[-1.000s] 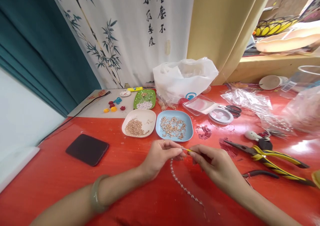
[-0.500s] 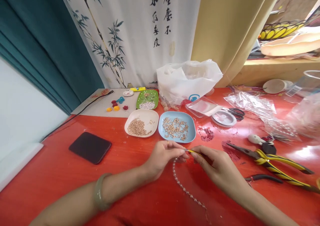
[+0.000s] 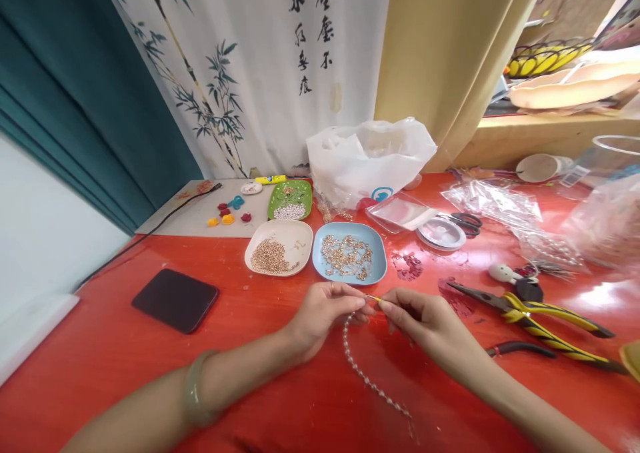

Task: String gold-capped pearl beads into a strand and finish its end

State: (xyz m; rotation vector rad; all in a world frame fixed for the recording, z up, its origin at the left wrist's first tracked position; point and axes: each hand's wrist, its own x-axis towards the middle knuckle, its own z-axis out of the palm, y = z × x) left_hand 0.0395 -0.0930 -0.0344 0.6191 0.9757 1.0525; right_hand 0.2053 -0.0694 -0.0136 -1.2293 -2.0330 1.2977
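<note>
A strand of small pale beads point(image 3: 357, 368) hangs from the fingertips of my left hand point(image 3: 325, 316) and trails down over the red table. Thumb and forefinger of that hand are pinched on its upper end. Opposite, my right hand point(image 3: 417, 316) is closed on a thin tool with a yellow handle point(image 3: 379, 299) and a narrow metal tip. The tip meets the left fingertips; the exact contact point is hidden. Just beyond the hands stand a blue tray point(image 3: 381, 256) with gold-coloured findings and a cream tray point(image 3: 253, 236) with small gold beads.
A black phone point(image 3: 175, 299) lies at left. To the right are yellow-black pliers point(image 3: 525, 313), dark-handled pliers point(image 3: 523, 347), scissors point(image 3: 467, 223) and a spool point(image 3: 440, 234). Behind stand a green tray point(image 3: 307, 206) and a white plastic bag point(image 3: 370, 159).
The whole view has shifted slightly, with objects appearing a little further left. Both hands keep their grips at nearly the same place, and the bead strand still hangs.
</note>
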